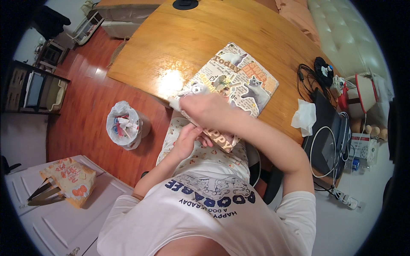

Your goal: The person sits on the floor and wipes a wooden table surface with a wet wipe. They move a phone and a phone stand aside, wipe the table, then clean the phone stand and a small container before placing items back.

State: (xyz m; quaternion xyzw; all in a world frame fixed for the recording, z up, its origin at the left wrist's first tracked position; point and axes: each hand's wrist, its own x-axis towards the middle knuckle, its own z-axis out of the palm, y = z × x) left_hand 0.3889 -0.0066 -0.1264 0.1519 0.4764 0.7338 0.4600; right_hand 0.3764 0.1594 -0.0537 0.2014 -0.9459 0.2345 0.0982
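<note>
A book or board covered in collage stickers of cats and printed lettering [256,92] lies slanted on the wooden table [144,54], its near corner jutting past the table's edge above my lap. My right hand [205,108], slightly blurred, reaches across to its left corner and holds a crumpled white tissue [174,104] against that corner. Below it, my left hand [189,140] grips the near edge, thumb at the rim and fingers partly hidden underneath. Another white tissue [304,117] rests at the table's right side, beside a black laptop [323,137].
A lined waste bin [125,124] holding litter stands on the floor left of the table. Black cables [307,76], a white cable [312,153] and a red-rimmed lamp or container [363,92] crowd the right side. A printed tote bag [72,182] lies on a white cabinet [48,220].
</note>
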